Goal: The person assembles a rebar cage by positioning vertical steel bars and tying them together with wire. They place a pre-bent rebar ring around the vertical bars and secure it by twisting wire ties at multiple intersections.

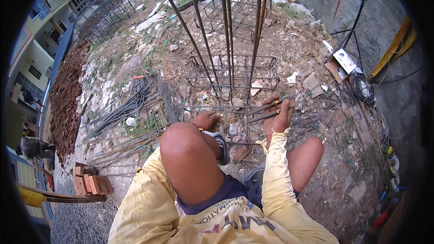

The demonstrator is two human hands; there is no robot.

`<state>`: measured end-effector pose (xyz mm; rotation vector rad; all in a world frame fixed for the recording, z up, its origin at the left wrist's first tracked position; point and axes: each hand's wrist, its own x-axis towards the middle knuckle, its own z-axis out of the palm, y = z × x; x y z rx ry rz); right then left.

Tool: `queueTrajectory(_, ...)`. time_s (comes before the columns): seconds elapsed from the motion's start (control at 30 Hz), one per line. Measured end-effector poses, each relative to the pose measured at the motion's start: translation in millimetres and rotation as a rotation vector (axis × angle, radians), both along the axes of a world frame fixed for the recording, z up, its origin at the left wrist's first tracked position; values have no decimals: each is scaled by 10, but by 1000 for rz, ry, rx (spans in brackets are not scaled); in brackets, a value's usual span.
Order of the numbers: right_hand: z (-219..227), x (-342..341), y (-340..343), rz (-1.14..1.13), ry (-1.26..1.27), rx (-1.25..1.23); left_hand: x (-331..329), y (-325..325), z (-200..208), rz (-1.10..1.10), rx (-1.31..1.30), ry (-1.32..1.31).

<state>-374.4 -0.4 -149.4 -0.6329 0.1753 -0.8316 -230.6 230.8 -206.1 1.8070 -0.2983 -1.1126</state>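
Rusty grey steel rebar cage (231, 86): sat on rubble ground (135, 63), w/ long vertical bars. Left hand (206, 120) curled on lower bar. Right hand (281, 113) gripped metal tying pincers (275, 106) at cage's right side.

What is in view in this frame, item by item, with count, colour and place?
Rebar cage: one, rusty grey, centre, long bars rising toward the top.
Loose rebar bundle: one, dark grey, on the ground at left.
Bricks: one small stack, orange, lower left.
Cardboard box: one, brown and white, right.
Cable coil: one, black, right.
Pincers: one, grey metal, in the right hand.
Left hand: on the cage, above the knee.
Right hand: gripping the pincers.
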Motion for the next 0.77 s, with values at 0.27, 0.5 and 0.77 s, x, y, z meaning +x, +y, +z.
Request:
queueTrajectory(0.27,-207,198,161,226,577,-959,170,66,309,258,-314,184)
queueTrajectory(0.5,-879,400,934,233,621,-447,414,-152,7,291,-323,324)
queueTrajectory(0.77,-2192,717,1007,-28,1070,-655,607,-400,-750,247,-194,307)
